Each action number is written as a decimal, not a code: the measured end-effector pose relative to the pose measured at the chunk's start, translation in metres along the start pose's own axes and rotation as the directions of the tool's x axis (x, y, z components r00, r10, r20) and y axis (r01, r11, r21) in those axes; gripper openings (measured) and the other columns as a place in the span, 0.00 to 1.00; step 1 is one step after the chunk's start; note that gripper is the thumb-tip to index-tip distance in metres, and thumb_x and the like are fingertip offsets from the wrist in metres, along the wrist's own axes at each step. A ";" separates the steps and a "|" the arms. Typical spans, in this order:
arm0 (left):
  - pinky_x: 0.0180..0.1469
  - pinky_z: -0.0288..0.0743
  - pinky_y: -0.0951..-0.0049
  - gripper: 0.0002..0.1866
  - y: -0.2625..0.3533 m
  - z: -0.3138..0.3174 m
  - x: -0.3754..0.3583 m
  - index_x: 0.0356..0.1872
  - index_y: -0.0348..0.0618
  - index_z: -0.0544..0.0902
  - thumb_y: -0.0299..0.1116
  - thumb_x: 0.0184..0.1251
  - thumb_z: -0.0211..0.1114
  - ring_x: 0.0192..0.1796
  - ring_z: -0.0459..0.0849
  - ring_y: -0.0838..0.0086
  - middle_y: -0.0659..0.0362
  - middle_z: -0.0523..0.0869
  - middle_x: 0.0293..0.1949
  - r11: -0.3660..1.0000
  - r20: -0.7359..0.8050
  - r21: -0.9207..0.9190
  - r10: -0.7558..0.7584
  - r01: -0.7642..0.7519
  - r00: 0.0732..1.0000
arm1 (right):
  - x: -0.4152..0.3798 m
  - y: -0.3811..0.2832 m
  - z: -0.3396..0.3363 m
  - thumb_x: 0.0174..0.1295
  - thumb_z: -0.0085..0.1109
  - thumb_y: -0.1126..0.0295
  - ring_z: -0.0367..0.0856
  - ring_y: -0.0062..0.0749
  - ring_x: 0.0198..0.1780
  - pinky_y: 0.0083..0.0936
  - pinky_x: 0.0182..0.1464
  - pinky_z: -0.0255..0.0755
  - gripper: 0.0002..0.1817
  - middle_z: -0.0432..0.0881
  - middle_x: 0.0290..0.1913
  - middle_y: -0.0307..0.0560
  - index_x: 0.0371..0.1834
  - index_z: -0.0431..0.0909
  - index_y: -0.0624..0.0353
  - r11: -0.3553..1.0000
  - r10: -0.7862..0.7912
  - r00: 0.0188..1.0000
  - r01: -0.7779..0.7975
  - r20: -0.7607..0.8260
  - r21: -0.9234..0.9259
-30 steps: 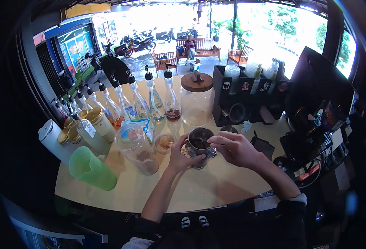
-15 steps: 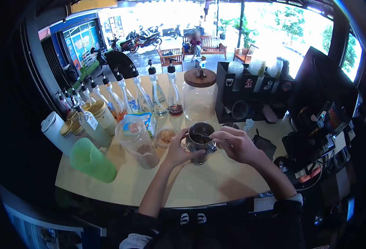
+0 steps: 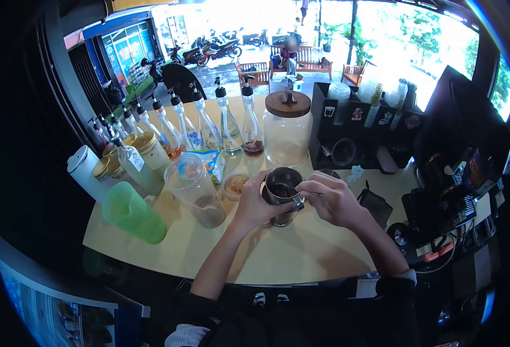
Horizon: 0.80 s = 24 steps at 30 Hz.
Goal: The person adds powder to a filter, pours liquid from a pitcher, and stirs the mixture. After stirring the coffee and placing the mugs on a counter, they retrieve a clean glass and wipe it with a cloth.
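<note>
My left hand (image 3: 255, 203) wraps around a clip-top jar (image 3: 284, 178) with a wire clasp, which stands upright on the counter with dark contents inside. In my right hand (image 3: 333, 200) a thin spoon (image 3: 292, 187) is pinched by its handle, its lower end down inside the jar's mouth. A round dark lid or dish (image 3: 329, 173) sits partly hidden behind the right hand. Left of the jar is a small tub (image 3: 236, 184) of light brown bits, and beside it a tall clear pitcher (image 3: 200, 196) with brown powder at its bottom.
A green pitcher (image 3: 133, 214) stands at the counter's left. Several pump bottles (image 3: 230, 130) line the back, near a wood-lidded glass jar (image 3: 288, 136). A black cup organizer (image 3: 359, 130) and a dark pouch (image 3: 374, 205) are on the right. A person (image 3: 289, 58) sits outside.
The view has shifted slightly, so the counter items appear further right. Both hands keep their hold on the jar and spoon; the right hand sits slightly lower against the jar.
</note>
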<state>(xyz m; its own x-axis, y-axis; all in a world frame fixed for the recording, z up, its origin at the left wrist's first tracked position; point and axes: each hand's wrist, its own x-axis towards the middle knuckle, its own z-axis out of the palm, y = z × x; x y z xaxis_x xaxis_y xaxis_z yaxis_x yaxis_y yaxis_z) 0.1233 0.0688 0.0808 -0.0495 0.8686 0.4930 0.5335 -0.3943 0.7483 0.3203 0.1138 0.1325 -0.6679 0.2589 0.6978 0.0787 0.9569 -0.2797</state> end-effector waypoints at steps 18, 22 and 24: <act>0.58 0.72 0.71 0.42 0.008 -0.016 0.013 0.56 0.41 0.72 0.33 0.31 0.80 0.53 0.80 0.72 0.57 0.81 0.50 0.991 0.015 -0.094 0.096 -0.094 0.995 | -0.012 -0.016 0.004 0.46 0.66 0.78 0.77 0.31 0.31 0.25 0.27 0.74 0.19 0.74 0.30 0.41 0.44 0.76 0.61 0.963 -0.196 0.979 0.183 -0.051 -0.197; 0.61 0.69 0.70 0.43 0.007 -0.020 0.017 0.57 0.42 0.72 0.31 0.30 0.79 0.56 0.79 0.71 0.57 0.80 0.51 0.982 0.043 -0.112 0.159 -0.153 0.986 | -0.015 -0.010 -0.001 0.46 0.66 0.78 0.78 0.31 0.32 0.26 0.28 0.74 0.19 0.75 0.30 0.41 0.45 0.77 0.61 0.949 -0.163 0.984 0.138 -0.066 -0.284; 0.62 0.69 0.70 0.43 0.006 -0.020 0.019 0.57 0.43 0.72 0.31 0.30 0.79 0.56 0.78 0.70 0.57 0.80 0.52 0.983 0.055 -0.103 0.156 -0.150 0.986 | -0.017 -0.014 0.001 0.46 0.66 0.78 0.78 0.32 0.32 0.27 0.28 0.74 0.20 0.75 0.31 0.42 0.46 0.77 0.60 0.966 -0.151 0.987 0.137 -0.048 -0.221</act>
<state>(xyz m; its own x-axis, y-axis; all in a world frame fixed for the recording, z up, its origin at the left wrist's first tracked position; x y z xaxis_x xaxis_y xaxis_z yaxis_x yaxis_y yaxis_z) 0.1082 0.0768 0.1033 0.0807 0.8117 0.5785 0.4452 -0.5487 0.7077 0.3295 0.0959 0.1243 -0.6358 0.1173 0.7629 0.1477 0.9886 -0.0289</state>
